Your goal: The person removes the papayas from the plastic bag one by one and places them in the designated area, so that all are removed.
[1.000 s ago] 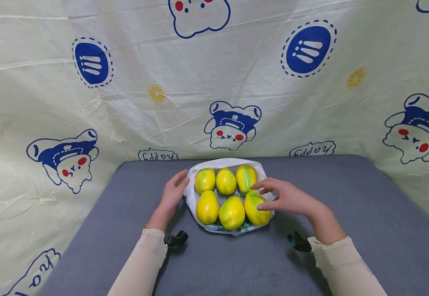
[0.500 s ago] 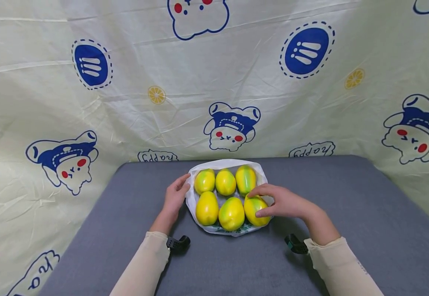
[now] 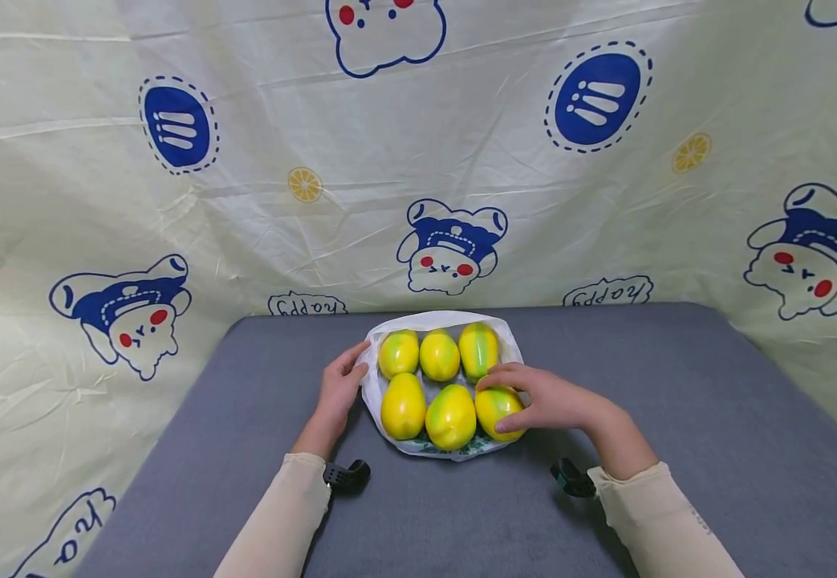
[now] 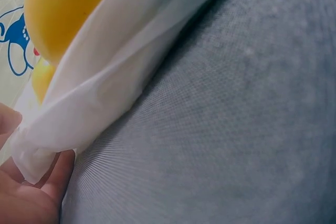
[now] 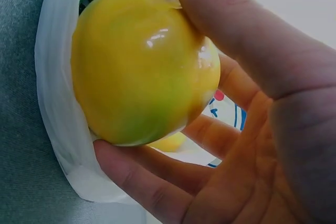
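Observation:
Several glossy yellow-green mangoes [image 3: 450, 417] lie in two rows inside a white plastic bag [image 3: 391, 325] with its mouth spread wide. My right hand [image 3: 558, 399] grips the front-right mango [image 3: 493, 408], thumb on its near side and fingers round its far side. In the right wrist view this mango [image 5: 139, 72] fills the space between thumb and fingers, beside the bag's rim [image 5: 55, 77]. My left hand [image 3: 339, 389] is at the bag's left edge. In the left wrist view a fold of the bag [image 4: 73, 114] lies on its fingers [image 4: 60, 174], with the thumb apart above.
The bag stands on a grey cloth-covered table [image 3: 454, 522], near its back edge. Behind the table hangs a pale curtain [image 3: 461, 152] with cartoon prints. Each wrist wears a black camera strap, such as the left wrist camera [image 3: 348, 477].
My right hand has come down and forward from over the front-right mango and closed round it. My left hand has stayed at the bag's left edge, shifting only slightly.

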Demonstrator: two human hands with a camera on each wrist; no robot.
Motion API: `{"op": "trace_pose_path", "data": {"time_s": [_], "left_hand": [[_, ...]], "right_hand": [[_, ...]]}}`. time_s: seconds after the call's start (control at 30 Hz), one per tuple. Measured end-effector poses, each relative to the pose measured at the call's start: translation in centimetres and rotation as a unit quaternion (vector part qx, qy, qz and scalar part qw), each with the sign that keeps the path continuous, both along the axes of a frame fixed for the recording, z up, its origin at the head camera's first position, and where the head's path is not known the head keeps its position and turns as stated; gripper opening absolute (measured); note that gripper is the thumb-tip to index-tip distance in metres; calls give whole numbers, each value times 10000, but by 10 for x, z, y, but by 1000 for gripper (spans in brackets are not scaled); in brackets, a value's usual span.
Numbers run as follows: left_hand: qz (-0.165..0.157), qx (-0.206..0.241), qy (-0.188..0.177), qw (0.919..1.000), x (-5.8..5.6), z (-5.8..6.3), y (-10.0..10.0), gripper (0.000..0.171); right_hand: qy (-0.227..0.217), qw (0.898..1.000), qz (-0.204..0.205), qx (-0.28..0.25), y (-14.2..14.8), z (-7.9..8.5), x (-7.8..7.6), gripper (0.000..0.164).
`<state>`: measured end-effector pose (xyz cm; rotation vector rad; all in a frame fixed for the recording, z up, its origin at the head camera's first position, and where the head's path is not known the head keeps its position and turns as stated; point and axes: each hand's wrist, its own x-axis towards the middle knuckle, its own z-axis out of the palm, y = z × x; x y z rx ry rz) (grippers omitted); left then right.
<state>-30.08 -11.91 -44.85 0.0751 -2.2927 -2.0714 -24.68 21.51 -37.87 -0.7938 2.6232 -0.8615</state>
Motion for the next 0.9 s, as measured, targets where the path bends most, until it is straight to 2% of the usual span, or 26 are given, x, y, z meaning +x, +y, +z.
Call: {"op": "trace_pose_path", "data": {"time_s": [0.53,0.9], "left_hand": [[-107,-131,247,9996,0,-6,-1,42],[-75,-209,191,9996,-2,-6,-3,41]], "right_hand": [[122,9998,-74,161,-5,2,3,53],[-1,9997,-141,-203,6,14,7,53]]}}
